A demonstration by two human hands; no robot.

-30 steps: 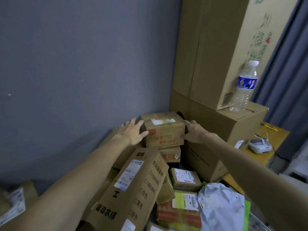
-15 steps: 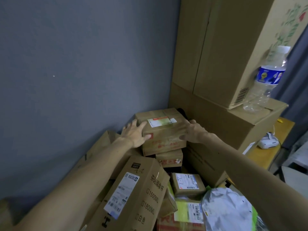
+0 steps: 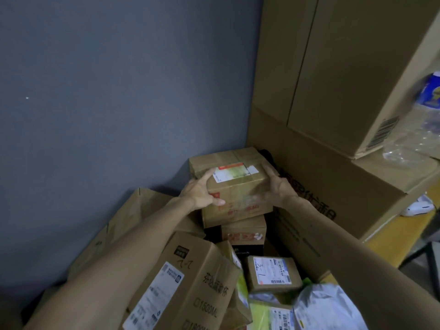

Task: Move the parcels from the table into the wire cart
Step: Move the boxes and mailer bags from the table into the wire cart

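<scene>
parcel [image 3: 234, 194] is gripped at both ends by your left hand [image 3: 198, 192] and right hand [image 3: 277, 189]; drag it sideways and the small box [image 3: 244, 231] beneath could topple

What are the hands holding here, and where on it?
The top cardboard parcel: left hand grips its left end, right hand its right end.

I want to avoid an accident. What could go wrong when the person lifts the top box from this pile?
The left hand and right hand hold the top box only at its ends, so it may slip if heavy. The small box under it may tumble once unloaded. A swinging box could knock the water bottle off the large carton.
</scene>
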